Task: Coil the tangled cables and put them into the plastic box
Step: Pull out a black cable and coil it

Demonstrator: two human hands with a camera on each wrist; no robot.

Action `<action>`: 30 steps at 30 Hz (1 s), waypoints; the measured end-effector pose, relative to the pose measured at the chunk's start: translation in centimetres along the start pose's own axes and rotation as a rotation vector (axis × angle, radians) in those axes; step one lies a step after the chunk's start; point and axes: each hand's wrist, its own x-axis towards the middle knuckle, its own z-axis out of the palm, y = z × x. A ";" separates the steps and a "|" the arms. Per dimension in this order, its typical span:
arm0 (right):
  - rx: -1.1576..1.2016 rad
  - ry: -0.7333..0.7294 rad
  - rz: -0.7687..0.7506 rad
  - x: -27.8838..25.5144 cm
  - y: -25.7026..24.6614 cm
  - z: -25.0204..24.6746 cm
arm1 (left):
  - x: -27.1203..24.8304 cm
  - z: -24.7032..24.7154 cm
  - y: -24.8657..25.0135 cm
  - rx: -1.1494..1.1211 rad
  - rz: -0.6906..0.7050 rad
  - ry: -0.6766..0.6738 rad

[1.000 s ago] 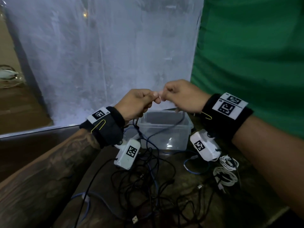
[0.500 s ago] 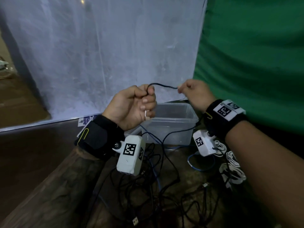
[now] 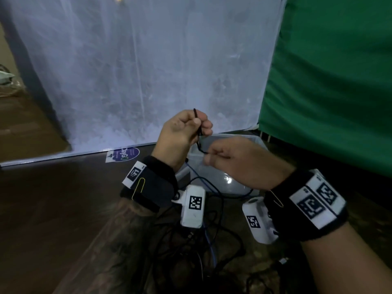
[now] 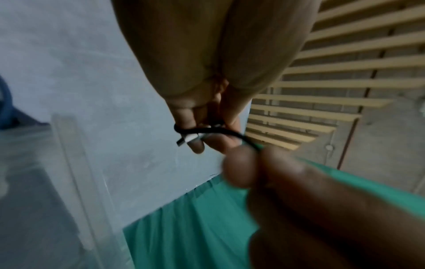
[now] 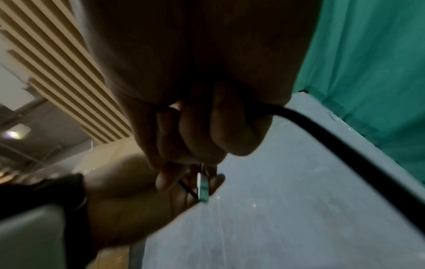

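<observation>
While the left hand [image 3: 184, 132] and right hand [image 3: 239, 161] both pinched the black cable [image 3: 198, 132] at frame centre above the plastic box [image 3: 257, 139], its trailing length risked snagging the tangle [image 3: 212, 247] below.

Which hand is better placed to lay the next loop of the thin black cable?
Right. The right hand pinches the thin black cable on its free run below, while the left hand grips the white connector end, anchoring the coil.
</observation>
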 end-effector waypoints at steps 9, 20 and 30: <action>0.330 0.246 -0.039 2.5 1.7 -1.7 | -0.5 1.8 1.2 0.060 -0.244 -0.178; 0.430 0.370 -0.074 2.9 1.6 -1.5 | -0.3 1.0 0.9 -0.084 -0.266 -0.242; 0.340 0.303 0.049 4.4 4.6 1.9 | 0.6 -0.6 1.1 -0.499 -0.229 -0.206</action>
